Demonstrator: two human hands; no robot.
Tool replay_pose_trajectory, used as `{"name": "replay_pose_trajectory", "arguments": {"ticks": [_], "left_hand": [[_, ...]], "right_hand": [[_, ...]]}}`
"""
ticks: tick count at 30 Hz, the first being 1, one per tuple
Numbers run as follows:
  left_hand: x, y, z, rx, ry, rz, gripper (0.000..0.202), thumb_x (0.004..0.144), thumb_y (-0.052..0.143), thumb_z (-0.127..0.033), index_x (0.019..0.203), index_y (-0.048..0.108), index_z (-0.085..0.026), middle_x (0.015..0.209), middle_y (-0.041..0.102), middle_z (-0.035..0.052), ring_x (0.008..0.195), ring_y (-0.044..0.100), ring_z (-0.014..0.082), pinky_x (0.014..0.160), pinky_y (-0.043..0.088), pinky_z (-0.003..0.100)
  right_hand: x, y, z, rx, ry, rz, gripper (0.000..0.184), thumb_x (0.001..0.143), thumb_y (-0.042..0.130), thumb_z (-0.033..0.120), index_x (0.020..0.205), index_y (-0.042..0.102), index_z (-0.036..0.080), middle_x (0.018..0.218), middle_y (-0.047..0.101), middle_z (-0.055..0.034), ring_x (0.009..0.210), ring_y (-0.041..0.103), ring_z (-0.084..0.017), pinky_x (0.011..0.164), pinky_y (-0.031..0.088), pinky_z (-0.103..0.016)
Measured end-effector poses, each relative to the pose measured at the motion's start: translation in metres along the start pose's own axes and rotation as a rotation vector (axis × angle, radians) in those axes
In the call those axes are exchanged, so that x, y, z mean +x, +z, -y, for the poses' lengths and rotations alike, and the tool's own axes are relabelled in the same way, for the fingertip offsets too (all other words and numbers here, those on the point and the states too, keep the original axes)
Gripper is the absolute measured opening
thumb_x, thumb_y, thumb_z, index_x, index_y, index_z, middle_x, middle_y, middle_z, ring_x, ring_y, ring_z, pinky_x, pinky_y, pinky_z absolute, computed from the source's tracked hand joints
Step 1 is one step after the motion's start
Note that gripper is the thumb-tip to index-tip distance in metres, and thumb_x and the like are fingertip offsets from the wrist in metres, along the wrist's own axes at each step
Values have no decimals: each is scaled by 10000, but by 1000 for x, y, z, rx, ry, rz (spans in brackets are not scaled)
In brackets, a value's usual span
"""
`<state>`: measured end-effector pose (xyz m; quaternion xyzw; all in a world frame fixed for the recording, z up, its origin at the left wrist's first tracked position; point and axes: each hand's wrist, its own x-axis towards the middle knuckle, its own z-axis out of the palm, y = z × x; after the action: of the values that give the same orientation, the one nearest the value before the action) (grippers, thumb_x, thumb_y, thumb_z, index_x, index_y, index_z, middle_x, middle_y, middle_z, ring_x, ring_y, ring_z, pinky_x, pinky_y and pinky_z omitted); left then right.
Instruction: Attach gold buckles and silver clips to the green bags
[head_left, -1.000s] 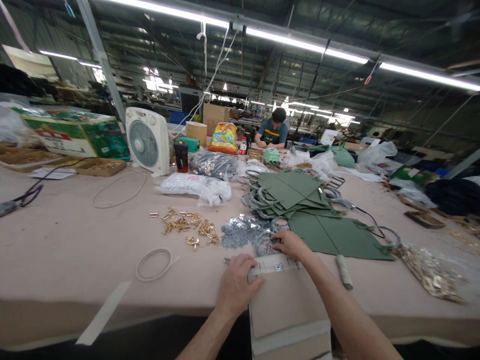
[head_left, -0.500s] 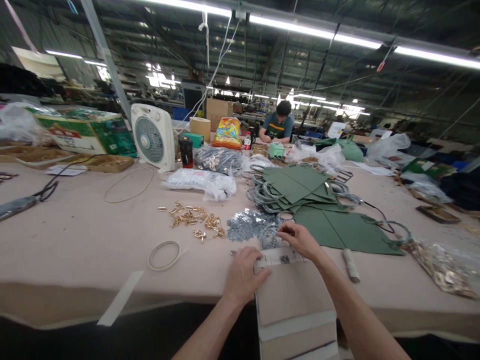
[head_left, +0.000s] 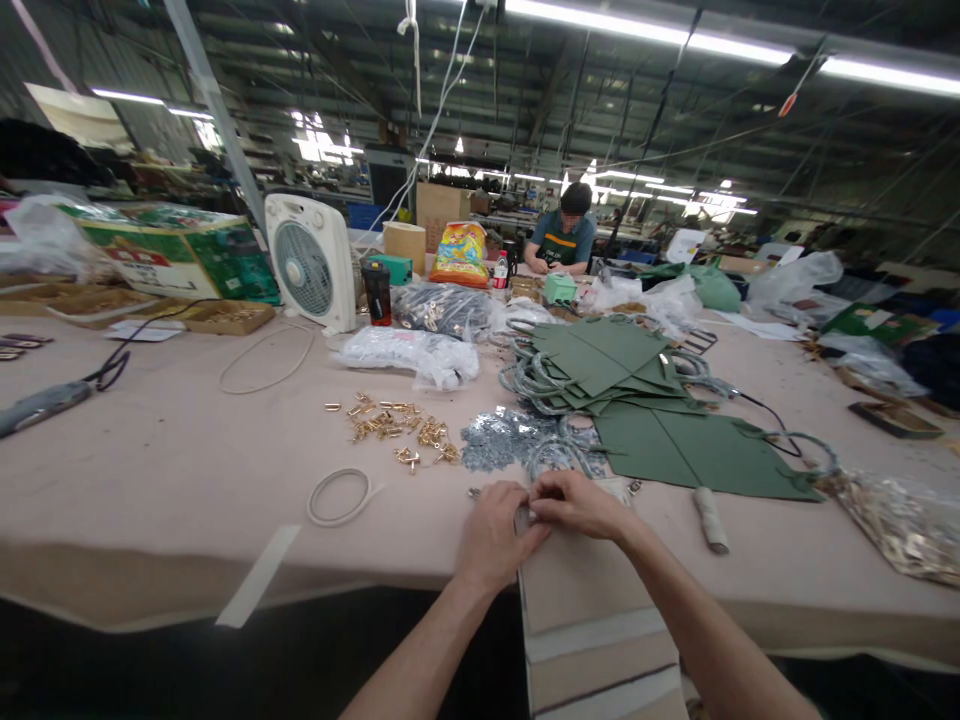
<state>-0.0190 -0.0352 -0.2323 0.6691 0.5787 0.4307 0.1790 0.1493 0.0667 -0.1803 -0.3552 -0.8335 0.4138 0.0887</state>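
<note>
My left hand (head_left: 495, 535) and my right hand (head_left: 577, 503) meet above the far end of a stack of beige bag panels (head_left: 585, 590), which overhangs the table's near edge. Their fingertips pinch a small pale metal fitting (head_left: 528, 515), mostly hidden by my fingers. Just beyond my hands lies a scattered pile of small silver metal parts (head_left: 499, 440). A looped grey rope handle (head_left: 559, 455) rests on it. Gold metal fittings (head_left: 397, 430) lie further left.
Olive-green bag panels with rope handles (head_left: 600, 360) cover the table's middle right. A bag of gold parts (head_left: 896, 525), a cord coil (head_left: 341, 497) and a white fan (head_left: 309, 262) stand around. A co-worker (head_left: 562, 230) sits across the table.
My hands have drawn together, with the right hand moving left to meet the left. The metal plate on the panel's edge is now covered. The whole scene has shifted slightly right and up.
</note>
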Motion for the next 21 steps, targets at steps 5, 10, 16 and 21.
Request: {"name": "replay_pose_trajectory", "arguments": {"ticks": [5,10,16,21], "left_hand": [[0,1,1,-11,6,-8,332,797,829,-245,1085,665,-237,1115,672,35,1066,584,251,951,494,411],[0,3,3,4,2,-2,303,811,815,-267,1066,656,-238,1079,664,34,1051,588,251,945,490,414],[0,3,2,22,-15,-18,305,806,808,-284,1055,638,-237,1081,651,40,1052,588,255,943,486,419],[0,1,-2,19,-22,-25,276,819,792,-275,1044,637,-233,1060,647,35,1040,588,244,920,497,395]], "right_hand": [[2,5,2,-141,-1,-82,86,837,633,201,821,718,204,828,729,-9,813,641,-184,755,436,-271],[3,9,3,-180,35,-112,81,835,632,198,814,710,204,823,733,-17,811,643,-190,753,425,-278],[5,10,7,-235,72,-132,93,844,634,201,803,717,213,815,736,-22,813,646,-199,744,408,-287],[4,12,9,-244,62,-149,92,851,650,199,805,727,219,797,728,-15,797,641,-195,723,404,-283]]}}
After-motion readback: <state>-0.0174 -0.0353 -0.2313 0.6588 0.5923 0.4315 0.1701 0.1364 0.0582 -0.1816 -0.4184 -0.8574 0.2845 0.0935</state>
